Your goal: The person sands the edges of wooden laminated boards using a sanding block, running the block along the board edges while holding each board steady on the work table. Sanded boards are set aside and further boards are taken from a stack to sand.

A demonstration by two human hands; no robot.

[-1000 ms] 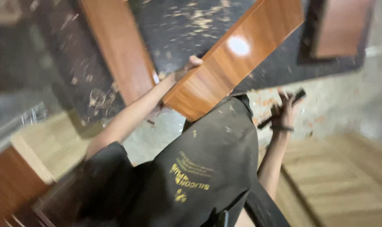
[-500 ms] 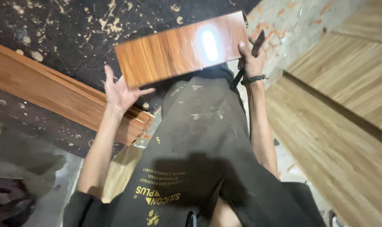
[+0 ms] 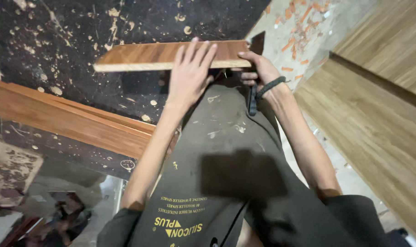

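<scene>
1. Head view: a reddish-brown laminate plank (image 3: 144, 56) lies nearly level at about 12 o'clock, seen almost edge-on, over a dark speckled surface (image 3: 57, 41).
2. The left hand (image 3: 189, 73) rests flat on the plank's top, fingers spread, not curled around it.
3. The right hand (image 3: 258, 68) clasps the plank's right end at 1 o'clock, thumb on top, fingers beneath; a dark band (image 3: 271, 86) circles its wrist.
4. A dark tool (image 3: 252, 98) hangs just below that hand; whether it is gripped, I cannot tell.
5. A longer wooden board (image 3: 66, 114) lies at 9 o'clock; pale wood panels (image 3: 372, 123) sit at 3 o'clock.
</scene>
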